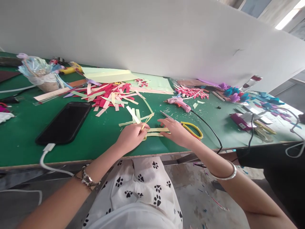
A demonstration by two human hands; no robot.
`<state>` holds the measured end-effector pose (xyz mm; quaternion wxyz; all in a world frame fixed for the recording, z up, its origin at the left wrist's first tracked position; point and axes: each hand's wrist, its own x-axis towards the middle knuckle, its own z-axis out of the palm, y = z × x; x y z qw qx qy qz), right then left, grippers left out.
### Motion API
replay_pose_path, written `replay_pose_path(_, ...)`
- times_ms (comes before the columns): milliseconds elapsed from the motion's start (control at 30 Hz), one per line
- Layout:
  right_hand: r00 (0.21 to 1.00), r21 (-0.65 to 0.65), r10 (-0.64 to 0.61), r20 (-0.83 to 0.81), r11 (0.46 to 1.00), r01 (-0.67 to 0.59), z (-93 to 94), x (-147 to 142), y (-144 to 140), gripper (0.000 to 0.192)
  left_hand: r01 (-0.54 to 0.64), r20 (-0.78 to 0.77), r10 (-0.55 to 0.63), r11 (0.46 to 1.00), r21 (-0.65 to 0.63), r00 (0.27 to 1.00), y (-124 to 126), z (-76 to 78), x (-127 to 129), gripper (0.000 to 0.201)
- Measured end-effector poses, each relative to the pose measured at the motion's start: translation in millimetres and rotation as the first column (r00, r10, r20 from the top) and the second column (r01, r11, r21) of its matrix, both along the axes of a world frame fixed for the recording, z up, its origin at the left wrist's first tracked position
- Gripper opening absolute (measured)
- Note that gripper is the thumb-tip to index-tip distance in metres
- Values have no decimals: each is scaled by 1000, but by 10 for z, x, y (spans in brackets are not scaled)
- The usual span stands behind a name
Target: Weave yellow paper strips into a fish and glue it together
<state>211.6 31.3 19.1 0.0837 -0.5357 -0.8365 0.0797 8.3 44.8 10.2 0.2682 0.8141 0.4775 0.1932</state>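
pinching pale yellow strips (156, 131) flat on the desk (95, 136), left hand (131, 136) clenched on one end, right hand (175, 130) pressing beside scissors (188, 127); cut pile (109, 95) behind, joining seems barely begun.

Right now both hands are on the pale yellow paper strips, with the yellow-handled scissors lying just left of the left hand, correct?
Not quite. The head view shows the yellow-handled scissors by the right hand, not left of the left hand. Both hands are on the pale yellow paper strips.

Both hands, left hand (130, 136) and right hand (175, 131), press pale paper strips (158, 131) on the green table (21, 133), seemingly pinching them, beside scissors (188, 126).
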Motion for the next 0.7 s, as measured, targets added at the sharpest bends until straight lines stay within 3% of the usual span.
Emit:
replay_pose_path(100,1000,-68,0,-24,998,-2,7,-12,37,36,9,-3,-9,1000,3,1000,8,-10,-1,32)
replay_pose_path(200,998,-32,15,66,999,-13,6,-13,69,33,10,1,-10,1000,9,1000,16,-27,-2,31)
replay_pose_path(333,970,156,56,238,983,-95,19,-35,67,30,1,-4,-1,1000,9,1000,16,-42,-3,30)
replay_pose_path(500,926,441,65,372,865,-238,130,-138,88,35,9,-18,-9,1000,-10,1000,14,-42,1,32)
replay_pose_path(600,899,416,159,408,844,-338,217,-249,128,36,1,-45,-1,1000,2,999,26,-49,8,24)
replay_pose_path(700,877,336,210,432,865,-373,304,-395,160,33,-20,-74,22,999,25,997,38,-67,24,19)
